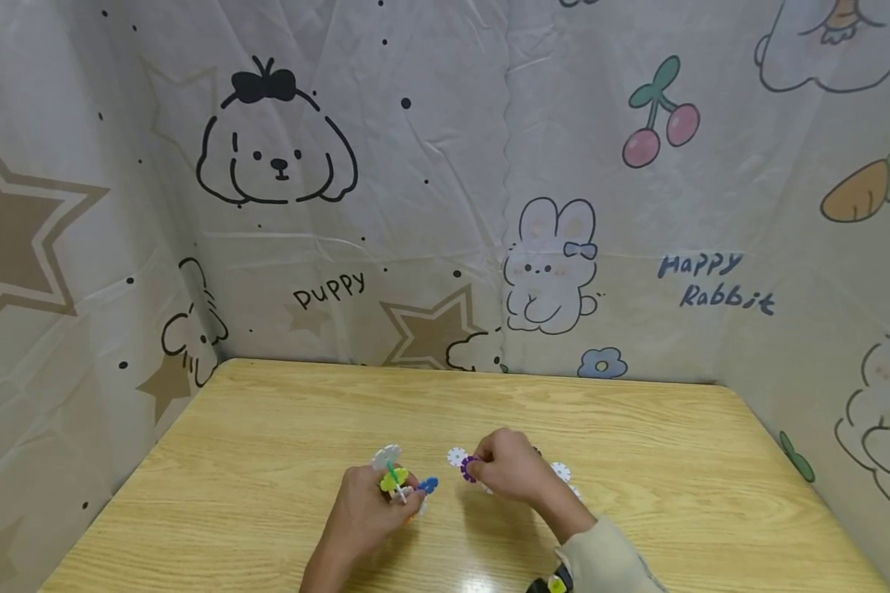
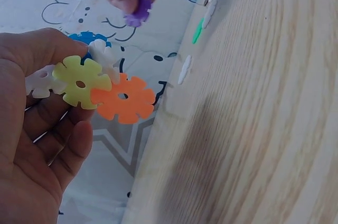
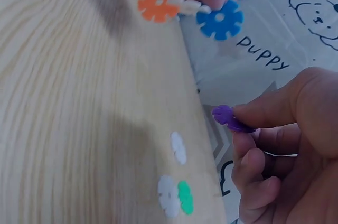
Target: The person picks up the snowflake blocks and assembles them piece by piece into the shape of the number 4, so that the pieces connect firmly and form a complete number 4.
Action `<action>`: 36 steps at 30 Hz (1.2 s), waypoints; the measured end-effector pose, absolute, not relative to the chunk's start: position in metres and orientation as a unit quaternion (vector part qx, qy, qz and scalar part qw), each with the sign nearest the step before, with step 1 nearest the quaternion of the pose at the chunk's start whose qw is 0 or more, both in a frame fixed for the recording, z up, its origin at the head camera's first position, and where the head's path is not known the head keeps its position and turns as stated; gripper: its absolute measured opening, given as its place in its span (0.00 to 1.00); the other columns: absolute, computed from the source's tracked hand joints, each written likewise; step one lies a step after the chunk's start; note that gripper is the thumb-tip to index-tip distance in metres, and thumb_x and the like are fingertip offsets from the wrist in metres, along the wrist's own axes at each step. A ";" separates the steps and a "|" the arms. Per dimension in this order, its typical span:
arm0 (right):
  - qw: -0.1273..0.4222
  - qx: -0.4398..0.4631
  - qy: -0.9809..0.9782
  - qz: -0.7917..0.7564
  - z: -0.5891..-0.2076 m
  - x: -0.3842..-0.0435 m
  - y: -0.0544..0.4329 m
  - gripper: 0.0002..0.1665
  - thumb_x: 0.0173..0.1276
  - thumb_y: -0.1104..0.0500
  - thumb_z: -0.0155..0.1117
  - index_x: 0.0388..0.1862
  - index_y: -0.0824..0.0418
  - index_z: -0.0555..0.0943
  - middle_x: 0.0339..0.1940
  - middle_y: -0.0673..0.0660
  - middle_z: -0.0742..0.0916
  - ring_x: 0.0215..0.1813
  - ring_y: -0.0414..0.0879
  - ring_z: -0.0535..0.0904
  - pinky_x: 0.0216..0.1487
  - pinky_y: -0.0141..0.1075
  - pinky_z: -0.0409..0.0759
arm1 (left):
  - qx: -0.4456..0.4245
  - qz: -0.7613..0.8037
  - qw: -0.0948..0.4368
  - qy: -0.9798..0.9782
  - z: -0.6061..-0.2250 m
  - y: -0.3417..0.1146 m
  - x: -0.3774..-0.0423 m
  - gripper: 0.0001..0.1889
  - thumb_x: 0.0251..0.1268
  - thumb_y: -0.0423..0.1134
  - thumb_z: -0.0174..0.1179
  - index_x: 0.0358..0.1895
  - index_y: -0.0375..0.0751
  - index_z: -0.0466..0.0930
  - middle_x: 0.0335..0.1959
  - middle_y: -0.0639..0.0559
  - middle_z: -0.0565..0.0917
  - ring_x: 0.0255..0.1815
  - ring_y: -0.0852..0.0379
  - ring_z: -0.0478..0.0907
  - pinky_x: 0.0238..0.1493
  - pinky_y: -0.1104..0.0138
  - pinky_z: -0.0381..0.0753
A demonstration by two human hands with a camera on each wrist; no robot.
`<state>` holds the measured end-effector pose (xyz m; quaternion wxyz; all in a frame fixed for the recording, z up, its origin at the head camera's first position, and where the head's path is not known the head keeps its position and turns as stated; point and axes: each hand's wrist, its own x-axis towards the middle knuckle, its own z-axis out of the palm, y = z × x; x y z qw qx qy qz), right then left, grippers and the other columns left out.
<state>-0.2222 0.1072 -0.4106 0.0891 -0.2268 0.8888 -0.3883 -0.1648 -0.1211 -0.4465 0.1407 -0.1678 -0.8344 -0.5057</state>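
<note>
My left hand (image 1: 367, 506) holds a cluster of joined notched plastic discs, like snowflake building discs. In it show a yellow disc (image 2: 74, 71), an orange disc (image 2: 138, 106), a blue disc (image 3: 228, 26) and white discs (image 2: 103, 55). The head view also has a green piece (image 1: 391, 472) in the cluster. Held between the thumb and fingers of my right hand (image 1: 512, 465) is a purple disc (image 3: 223, 114). That disc is apart from the cluster, to its right, above the table. The fingers partly cover both the cluster and the purple disc.
Loose discs lie on the wooden table (image 1: 267, 428) near my right hand: a white disc (image 3: 178, 148), another white disc (image 3: 166, 195) beside a green disc (image 3: 185, 197), and further white discs (image 1: 560, 471) past the wrist. A printed cloth (image 1: 430, 206) hangs behind the table.
</note>
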 end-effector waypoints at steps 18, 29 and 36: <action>0.087 -0.251 0.866 -0.425 -0.385 -0.208 0.093 0.11 0.68 0.62 0.66 0.25 0.59 0.86 0.21 0.45 0.84 0.23 0.38 0.70 0.23 0.32 0.66 | -0.183 -0.504 0.157 -0.829 -0.447 -0.119 -0.165 0.09 0.48 0.24 0.70 0.24 0.44 0.84 0.21 0.63 0.83 0.18 0.69 0.73 0.16 0.72 0.73; 0.084 -0.250 0.858 -0.440 -0.383 -0.206 0.087 0.11 0.68 0.63 0.65 0.24 0.61 0.86 0.19 0.46 0.83 0.22 0.38 0.70 0.22 0.31 0.64 | -0.197 -0.500 0.167 -0.826 -0.446 -0.118 -0.165 0.09 0.48 0.23 0.69 0.24 0.43 0.84 0.20 0.63 0.82 0.14 0.73 0.67 0.12 0.75 0.66; 0.078 -0.239 0.856 -0.451 -0.384 -0.205 0.084 0.11 0.67 0.62 0.67 0.23 0.60 0.86 0.19 0.46 0.83 0.22 0.38 0.70 0.22 0.31 0.64 | -0.189 -0.495 0.161 -0.832 -0.446 -0.117 -0.165 0.10 0.48 0.24 0.69 0.24 0.45 0.83 0.20 0.64 0.82 0.14 0.72 0.67 0.13 0.75 0.66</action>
